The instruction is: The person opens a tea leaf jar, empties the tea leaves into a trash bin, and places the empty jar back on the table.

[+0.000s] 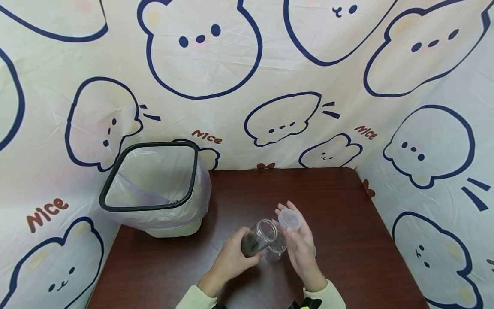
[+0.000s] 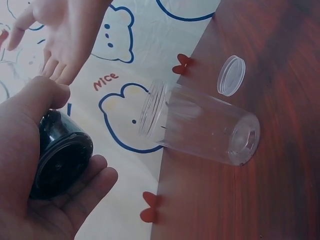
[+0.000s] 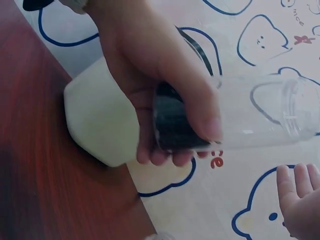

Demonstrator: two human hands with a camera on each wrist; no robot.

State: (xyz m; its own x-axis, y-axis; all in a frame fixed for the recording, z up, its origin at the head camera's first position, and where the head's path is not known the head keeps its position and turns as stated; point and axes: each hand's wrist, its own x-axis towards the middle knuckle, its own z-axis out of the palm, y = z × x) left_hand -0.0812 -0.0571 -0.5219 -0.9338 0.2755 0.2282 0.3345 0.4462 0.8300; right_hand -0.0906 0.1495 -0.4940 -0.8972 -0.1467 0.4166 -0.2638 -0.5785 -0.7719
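My left hand (image 1: pixel 231 253) grips a clear jar (image 3: pixel 250 112) with dark contents in its bottom; the jar tilts, its open mouth toward my right hand. In my right hand (image 1: pixel 302 249) a translucent round lid (image 1: pixel 289 219) is held between the thumb and the fingers, just beside the jar's mouth. A second clear jar (image 2: pixel 200 122), uncapped, stands upright on the table below and between both hands. Near it lies another clear lid (image 2: pixel 232 76), mostly hidden behind my right hand in the head view. The right wrist view shows only part of my right hand (image 3: pixel 302 200).
A pale bin (image 1: pixel 173 229) with a black rim (image 1: pixel 148 209) and a plastic bag liner (image 1: pixel 202 189) stands at the table's back left. The dark red-brown table (image 1: pixel 347 206) meets a patterned cloth (image 1: pixel 227 77) behind and along the sides.
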